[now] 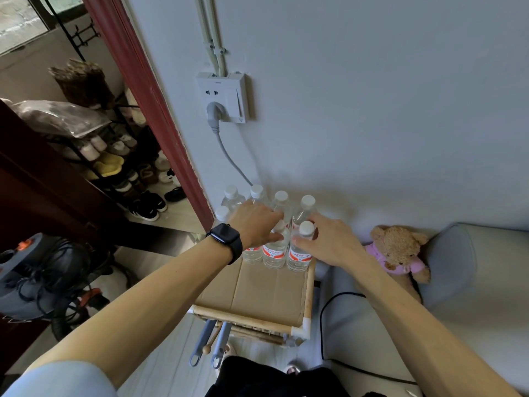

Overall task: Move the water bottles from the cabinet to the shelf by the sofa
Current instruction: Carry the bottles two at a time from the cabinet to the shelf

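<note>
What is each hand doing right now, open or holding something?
Left hand: holding the middle front bottle, fingers curled round it.
Right hand: holding the front right bottle, fingers curled round it.

Soft, cool daylight fills the room evenly, and the pale plastered wall (372, 96) looks bluish. The brightest spot is the washed-out window (20, 21) at the top left. A faint shadow lies on the wall behind the clear plastic bottles with white caps (273, 255). The wide lens bends the red-brown door frame (148, 110), and the light blue sleeve (57, 379) in the bottom corner is blurred
</note>
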`<state>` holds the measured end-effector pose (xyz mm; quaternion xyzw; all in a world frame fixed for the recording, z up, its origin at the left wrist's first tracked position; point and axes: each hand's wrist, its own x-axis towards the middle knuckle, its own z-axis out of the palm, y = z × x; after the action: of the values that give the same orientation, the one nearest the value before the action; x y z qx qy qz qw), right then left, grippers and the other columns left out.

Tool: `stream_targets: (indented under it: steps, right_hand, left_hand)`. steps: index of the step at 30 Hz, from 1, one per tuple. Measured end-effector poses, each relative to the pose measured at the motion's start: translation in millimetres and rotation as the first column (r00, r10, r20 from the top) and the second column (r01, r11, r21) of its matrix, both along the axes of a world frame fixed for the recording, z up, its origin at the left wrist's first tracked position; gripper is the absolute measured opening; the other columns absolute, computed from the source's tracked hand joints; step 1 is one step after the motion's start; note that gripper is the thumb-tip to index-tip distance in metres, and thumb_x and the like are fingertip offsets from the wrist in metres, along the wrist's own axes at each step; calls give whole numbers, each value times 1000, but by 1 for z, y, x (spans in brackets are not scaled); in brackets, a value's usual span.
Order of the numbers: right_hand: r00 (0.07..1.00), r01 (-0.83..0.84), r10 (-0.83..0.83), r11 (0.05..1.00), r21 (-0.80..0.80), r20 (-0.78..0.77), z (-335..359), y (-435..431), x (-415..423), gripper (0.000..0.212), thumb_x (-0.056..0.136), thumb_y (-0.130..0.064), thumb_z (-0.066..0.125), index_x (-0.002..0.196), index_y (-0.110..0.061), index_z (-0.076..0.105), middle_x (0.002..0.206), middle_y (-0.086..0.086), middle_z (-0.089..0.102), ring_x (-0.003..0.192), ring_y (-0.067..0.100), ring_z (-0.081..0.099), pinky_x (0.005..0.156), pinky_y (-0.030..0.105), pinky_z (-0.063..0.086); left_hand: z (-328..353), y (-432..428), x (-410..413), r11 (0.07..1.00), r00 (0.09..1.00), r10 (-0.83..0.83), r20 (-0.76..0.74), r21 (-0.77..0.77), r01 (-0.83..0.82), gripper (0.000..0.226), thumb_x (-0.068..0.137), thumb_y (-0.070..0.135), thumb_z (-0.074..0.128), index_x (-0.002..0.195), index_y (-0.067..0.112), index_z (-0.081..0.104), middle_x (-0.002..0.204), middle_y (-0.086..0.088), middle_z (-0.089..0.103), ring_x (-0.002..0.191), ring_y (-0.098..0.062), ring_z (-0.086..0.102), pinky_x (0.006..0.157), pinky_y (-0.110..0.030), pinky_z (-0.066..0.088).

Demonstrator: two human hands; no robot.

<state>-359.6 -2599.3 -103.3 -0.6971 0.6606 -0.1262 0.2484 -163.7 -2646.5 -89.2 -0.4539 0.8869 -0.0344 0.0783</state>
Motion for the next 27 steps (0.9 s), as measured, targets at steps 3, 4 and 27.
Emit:
stream_targets:
  steps: [3,4,27]
  right_hand:
    - [999,4,-4,1000,-8,-54,-5,1,-2,41,82,-51,66,112,-24,57,107,2,67,99,27,60,76,33,45]
    - [998,7,-8,1000,-22,-57,-7,2,-2,39,84,-49,66,112,-23,57,107,3,67,99,28,60,75,33,43]
    - [997,74,-74,997,-30,19,-4,24,-10,62,82,-57,62,135,-36,36,95,-8,69,92,21,65,72,33,48]
  left_hand:
    - [0,2,-1,1000,1000,23,-4,-2,-23,40,94,51,55,117,19,55,89,-3,67,84,-24,61,68,-32,35]
    - [1,3,-2,1000,1000,26,-5,-1,-26,40,94,51,55,118,19,54,89,-4,67,83,-24,61,68,-32,36]
    - [12,39,10,986,962,105,-254,-97,-133,55,88,44,61,138,27,46,134,-1,53,124,-25,49,107,-41,34]
